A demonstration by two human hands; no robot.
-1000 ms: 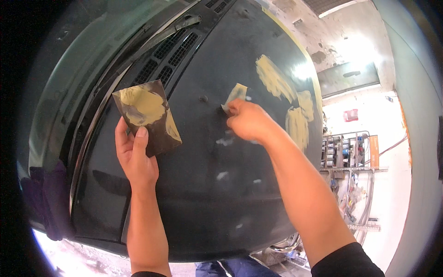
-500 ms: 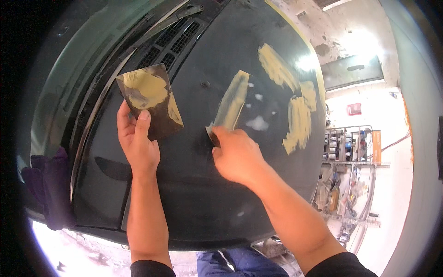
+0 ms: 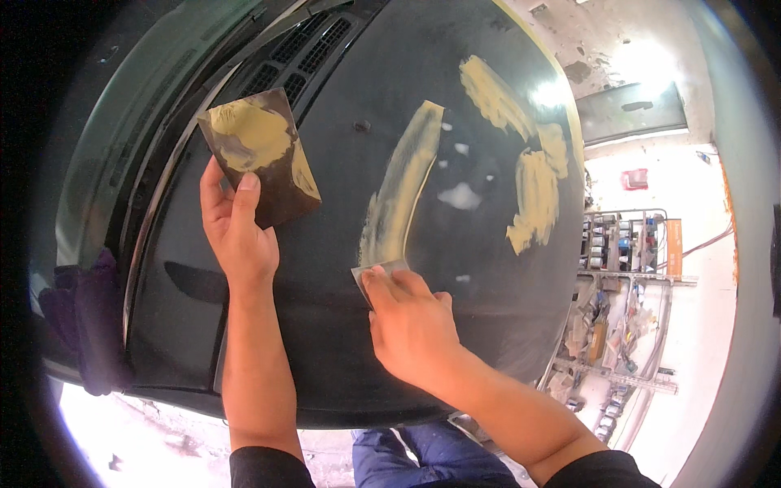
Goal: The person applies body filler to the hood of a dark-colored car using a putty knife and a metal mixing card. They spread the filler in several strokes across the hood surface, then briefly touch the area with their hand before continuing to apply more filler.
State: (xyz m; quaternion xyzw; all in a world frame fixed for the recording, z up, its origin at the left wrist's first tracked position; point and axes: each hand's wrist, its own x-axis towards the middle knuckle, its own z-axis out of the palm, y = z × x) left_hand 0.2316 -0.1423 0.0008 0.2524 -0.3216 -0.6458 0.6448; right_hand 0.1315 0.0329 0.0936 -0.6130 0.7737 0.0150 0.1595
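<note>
The left hand (image 3: 240, 232) grips a dark rectangular plate (image 3: 281, 199) bearing yellow paste (image 3: 259, 137); the right hand (image 3: 416, 325) clasps a thin grey scraper (image 3: 359, 277) against the black car hood (image 3: 325, 342).

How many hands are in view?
2: the left hand holds a board; the right hand holds a spreader against the hood. No others show.

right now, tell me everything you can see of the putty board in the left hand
The putty board is a thin, dark rectangular sheet; its material is unclear. Yellow putty is smeared over its far half, with a streak along the right edge. It is held askew over the black car hood by the left hand, thumb on its face, fingers partly hidden behind.
</note>
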